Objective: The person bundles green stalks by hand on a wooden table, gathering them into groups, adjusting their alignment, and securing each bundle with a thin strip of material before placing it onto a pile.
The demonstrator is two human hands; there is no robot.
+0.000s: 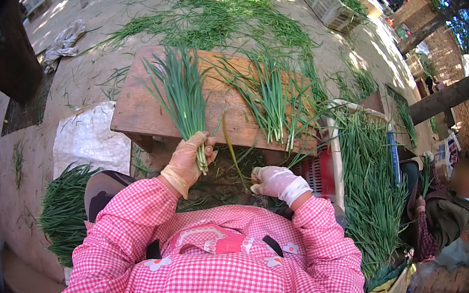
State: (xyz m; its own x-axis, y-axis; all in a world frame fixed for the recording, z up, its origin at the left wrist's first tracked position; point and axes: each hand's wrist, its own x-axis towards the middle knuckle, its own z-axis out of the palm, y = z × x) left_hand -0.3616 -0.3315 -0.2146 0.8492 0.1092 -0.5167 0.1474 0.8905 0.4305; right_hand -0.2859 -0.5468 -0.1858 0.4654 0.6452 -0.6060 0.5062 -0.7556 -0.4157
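Observation:
My left hand (184,162), in a thin pale glove, is closed round the white stem ends of a bunch of garlic chives (182,96). The leaves fan up and away over the low wooden table (145,103). In a whitish glove, my right hand (280,183) is closed just past the table's near edge. A long yellowish chive leaf (232,152) runs from its fingertips up toward the bunch. Loose chives (272,101) lie on the right half of the tabletop, stems toward me.
A large crate heaped with chives (367,186) stands at my right, beside a red plastic basket (322,172). Another pile (66,208) lies at my left near a white sack (95,140). Cut leaves (231,26) cover the ground beyond the table. A co-worker (451,217) sits far right.

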